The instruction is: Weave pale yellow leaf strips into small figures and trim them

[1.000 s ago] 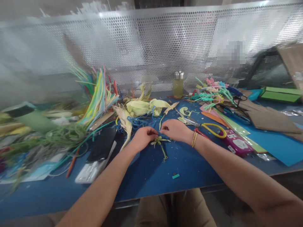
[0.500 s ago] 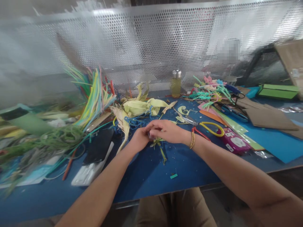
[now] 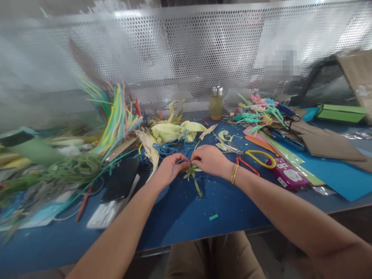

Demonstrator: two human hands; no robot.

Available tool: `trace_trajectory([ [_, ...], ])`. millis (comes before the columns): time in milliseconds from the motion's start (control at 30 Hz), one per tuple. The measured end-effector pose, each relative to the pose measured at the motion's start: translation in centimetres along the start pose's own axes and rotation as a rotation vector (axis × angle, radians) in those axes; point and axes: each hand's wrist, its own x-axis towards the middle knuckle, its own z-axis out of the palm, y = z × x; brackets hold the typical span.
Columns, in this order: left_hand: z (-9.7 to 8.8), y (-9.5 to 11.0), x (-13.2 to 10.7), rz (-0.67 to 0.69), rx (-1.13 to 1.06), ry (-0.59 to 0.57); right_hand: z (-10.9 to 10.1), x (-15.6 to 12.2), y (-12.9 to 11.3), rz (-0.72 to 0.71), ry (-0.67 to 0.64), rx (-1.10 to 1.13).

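My left hand (image 3: 171, 169) is closed in a pinch, with a thin blue string (image 3: 176, 162) running over its fingers. Fingertip to fingertip with it, my right hand (image 3: 209, 161) pinches the top of a small tied piece of green corn husk (image 3: 190, 173). The piece's narrow tail (image 3: 198, 189) points down toward me above the blue tabletop (image 3: 180, 223). Just beyond the hands lie pale corn husks (image 3: 165, 132) and a tangle of blue string (image 3: 165, 150). The exact spot where the fingertips meet is partly hidden.
Right of my hands are yellow-handled scissors (image 3: 258, 158), a purple box (image 3: 287, 174) and coloured sheets (image 3: 334, 178). On the left lie a black phone (image 3: 122, 180), green cord (image 3: 78, 170) and a bunch of coloured stems (image 3: 116, 120). A bottle (image 3: 216, 104) stands behind.
My hands, overlapped before, have drawn slightly apart, so both sets of fingertips now show. The blue string over my left fingers has come into view.
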Motion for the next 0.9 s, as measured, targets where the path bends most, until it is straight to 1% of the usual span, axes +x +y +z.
trace_trajectory([
  [100,0.1,0.1,-0.1,-0.079,-0.107,0.043,0.2,-0.1,-0.5,-0.028,0.023,-0.05],
  [167,-0.1,0.1,-0.1,-0.134,-0.179,0.056,0.4,-0.2,-0.7,-0.063,0.007,-0.075],
  [233,-0.3,0.0,-0.1,-0.161,-0.191,0.054,0.5,-0.2,-0.9,-0.091,-0.016,-0.064],
  [300,-0.6,-0.3,0.0,-0.153,-0.151,0.05,0.5,-0.3,-1.0,-0.082,-0.013,0.007],
  [433,-0.7,-0.7,0.2,-0.071,-0.089,-0.021,0.7,-0.2,-0.5,0.055,0.026,0.203],
  [533,-0.5,-0.7,0.3,0.011,-0.019,-0.031,1.2,-0.1,0.0,0.132,-0.004,0.286],
  [600,-0.4,-0.6,0.3,0.073,0.028,-0.012,1.6,0.1,0.3,0.175,-0.015,0.412],
  [700,-0.3,-0.3,0.2,0.161,0.108,0.015,2.1,0.3,0.6,0.25,-0.004,0.677],
  [767,-0.3,-0.1,0.1,0.217,0.175,0.045,2.2,0.4,0.7,0.301,-0.002,0.812],
  [833,-0.3,0.0,0.0,0.289,0.249,0.096,2.2,0.5,0.7,0.341,0.013,0.89],
  [900,-0.3,0.2,-0.2,0.39,0.358,0.167,2.1,0.6,0.7,0.357,0.046,0.928],
])
